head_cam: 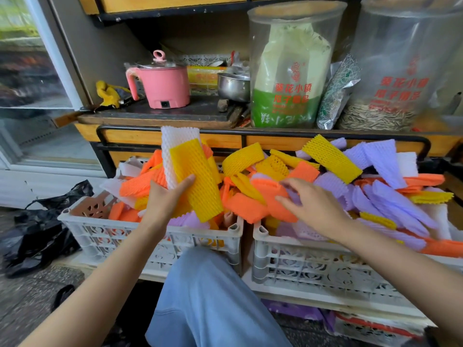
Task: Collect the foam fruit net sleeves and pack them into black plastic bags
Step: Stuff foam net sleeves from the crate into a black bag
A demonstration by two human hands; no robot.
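The left hand (165, 196) grips a flat, mesh-textured yellow sleeve (198, 176) with a white sleeve (175, 141) behind it, both rising above its thumb. To its right, the right hand (313, 204) spreads loose fingers over an orange sleeve (273, 199) atop the heaped crates (150, 236); a black bag (37, 231) lies well left of both hands.

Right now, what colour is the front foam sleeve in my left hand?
The foam sleeve is yellow; head view.

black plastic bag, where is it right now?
Head view, far left: the black plastic bag lies crumpled on the floor, just left of the left white crate, and neither hand touches it.
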